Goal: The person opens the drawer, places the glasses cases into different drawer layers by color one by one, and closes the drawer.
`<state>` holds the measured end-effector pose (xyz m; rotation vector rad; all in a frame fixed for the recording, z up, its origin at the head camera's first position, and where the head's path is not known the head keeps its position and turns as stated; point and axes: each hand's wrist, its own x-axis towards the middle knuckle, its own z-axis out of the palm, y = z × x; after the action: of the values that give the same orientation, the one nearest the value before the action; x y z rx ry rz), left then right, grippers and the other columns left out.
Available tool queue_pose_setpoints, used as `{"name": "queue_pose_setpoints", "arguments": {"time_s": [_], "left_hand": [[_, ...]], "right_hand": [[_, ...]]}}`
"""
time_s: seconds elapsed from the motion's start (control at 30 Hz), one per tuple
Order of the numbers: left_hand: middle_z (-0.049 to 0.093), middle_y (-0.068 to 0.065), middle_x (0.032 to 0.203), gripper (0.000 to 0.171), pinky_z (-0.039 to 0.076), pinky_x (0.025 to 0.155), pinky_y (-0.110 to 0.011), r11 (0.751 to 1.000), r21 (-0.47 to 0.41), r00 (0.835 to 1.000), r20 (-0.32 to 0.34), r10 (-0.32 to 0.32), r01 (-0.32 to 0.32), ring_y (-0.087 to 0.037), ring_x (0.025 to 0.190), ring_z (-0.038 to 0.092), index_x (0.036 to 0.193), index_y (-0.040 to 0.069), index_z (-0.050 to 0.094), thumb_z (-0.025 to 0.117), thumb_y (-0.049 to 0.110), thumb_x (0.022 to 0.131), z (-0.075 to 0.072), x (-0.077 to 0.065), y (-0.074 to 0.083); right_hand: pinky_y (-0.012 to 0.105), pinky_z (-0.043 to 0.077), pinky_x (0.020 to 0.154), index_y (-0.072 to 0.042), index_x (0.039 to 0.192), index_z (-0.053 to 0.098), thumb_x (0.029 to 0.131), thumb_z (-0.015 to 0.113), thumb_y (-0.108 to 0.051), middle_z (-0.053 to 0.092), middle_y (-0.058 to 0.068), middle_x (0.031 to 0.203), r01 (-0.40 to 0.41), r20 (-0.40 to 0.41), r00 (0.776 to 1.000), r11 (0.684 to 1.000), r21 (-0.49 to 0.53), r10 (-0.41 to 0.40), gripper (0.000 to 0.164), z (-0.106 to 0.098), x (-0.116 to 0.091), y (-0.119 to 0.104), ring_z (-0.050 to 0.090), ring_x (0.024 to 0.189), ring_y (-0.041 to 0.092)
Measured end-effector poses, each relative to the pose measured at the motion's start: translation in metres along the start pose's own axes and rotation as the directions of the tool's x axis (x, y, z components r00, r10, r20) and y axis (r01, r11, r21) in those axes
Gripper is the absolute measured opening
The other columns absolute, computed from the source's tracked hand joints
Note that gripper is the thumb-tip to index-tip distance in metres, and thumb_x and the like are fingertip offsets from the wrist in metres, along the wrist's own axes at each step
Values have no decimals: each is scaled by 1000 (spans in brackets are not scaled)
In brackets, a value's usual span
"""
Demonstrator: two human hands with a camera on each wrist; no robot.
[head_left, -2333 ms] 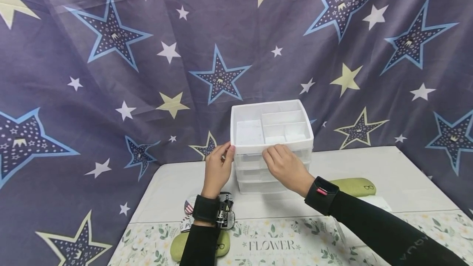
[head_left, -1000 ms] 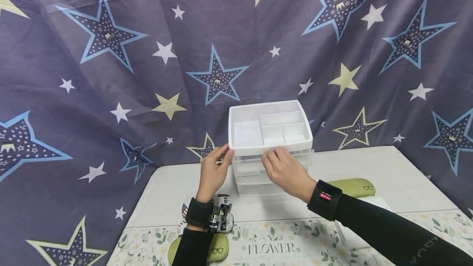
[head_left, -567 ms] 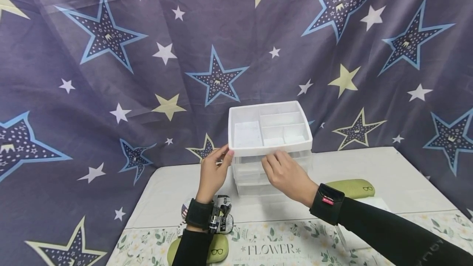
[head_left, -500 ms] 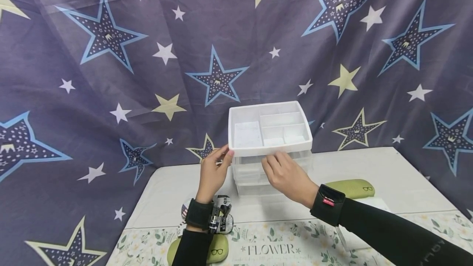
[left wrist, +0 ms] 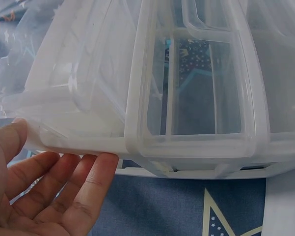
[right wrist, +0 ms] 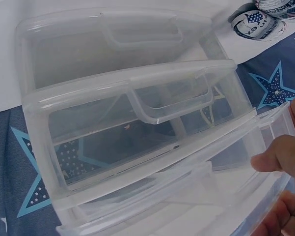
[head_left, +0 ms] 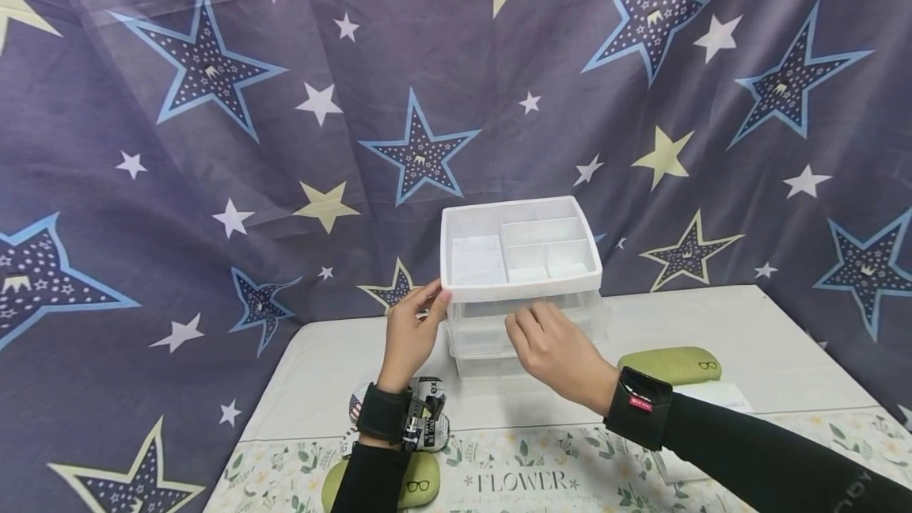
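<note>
A white organizer (head_left: 523,291) with clear drawers and a divided top tray stands on the table. My right hand (head_left: 563,351) grips the front of its top drawer (right wrist: 221,196), which is partly pulled out. In the right wrist view, the thumb (right wrist: 270,160) presses one side of the clear plastic, with the other fingers partly hidden behind it. My left hand (head_left: 412,335) steadies the organizer's left front corner. The left wrist view shows its fingertips (left wrist: 105,164) against the white frame and the thumb at the corner. Two lower drawers (right wrist: 113,118) sit in the frame.
A green glasses case (head_left: 673,365) and a white sheet (head_left: 727,396) lie to the right. Round printed packages (head_left: 432,422) and another green glasses case (head_left: 425,477) lie near the left forearm. A star-patterned curtain (head_left: 321,141) hangs behind the table.
My right hand has come away from the tray's front rim, down and toward me, and the top drawer has slid outward with it. The left hand stays at the corner.
</note>
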<state>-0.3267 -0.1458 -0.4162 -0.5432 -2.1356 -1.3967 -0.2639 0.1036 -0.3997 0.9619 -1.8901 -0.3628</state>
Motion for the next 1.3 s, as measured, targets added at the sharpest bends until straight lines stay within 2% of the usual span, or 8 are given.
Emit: {"name": "queue_pose_setpoints", "arguments": {"time_s": [0.4, 0.8, 1.13, 1.3], "left_hand": [[73, -11, 112, 42, 62, 74, -24, 1000, -19, 1000, -3, -16, 16, -22, 93, 74, 131, 2, 69, 68, 31, 101, 1, 0, 1], [73, -10, 113, 42, 62, 75, -25, 999, -16, 999, 1, -37, 37, -22, 94, 74, 131, 3, 69, 67, 32, 101, 0, 0, 0], [74, -11, 112, 40, 63, 74, -26, 1000, -14, 1000, -12, -4, 4, -23, 93, 74, 131, 2, 69, 70, 28, 100, 2, -1, -1], [74, -11, 112, 42, 62, 75, -25, 1000, -25, 1000, -10, -18, 17, -23, 94, 74, 131, 2, 69, 69, 31, 100, 2, -1, -1]], "right_hand": [[34, 47, 65, 9, 103, 63, 102, 37, 9, 58, 15, 88, 11, -7, 1000, 1000, 4, -11, 26, -12, -2, -3, 52, 74, 26], [34, 51, 67, 9, 103, 63, 103, 40, 9, 57, 15, 87, 19, -20, 1000, 1000, -20, -20, 24, -22, -4, -8, 52, 73, 25], [33, 48, 63, 10, 101, 63, 101, 40, 8, 58, 15, 87, 16, -36, 999, 999, -28, -17, 23, -26, -6, -11, 52, 73, 25], [33, 47, 62, 9, 101, 63, 101, 40, 6, 58, 15, 87, 11, -40, 999, 1000, -29, -12, 24, -29, -7, -13, 53, 73, 25]]}}
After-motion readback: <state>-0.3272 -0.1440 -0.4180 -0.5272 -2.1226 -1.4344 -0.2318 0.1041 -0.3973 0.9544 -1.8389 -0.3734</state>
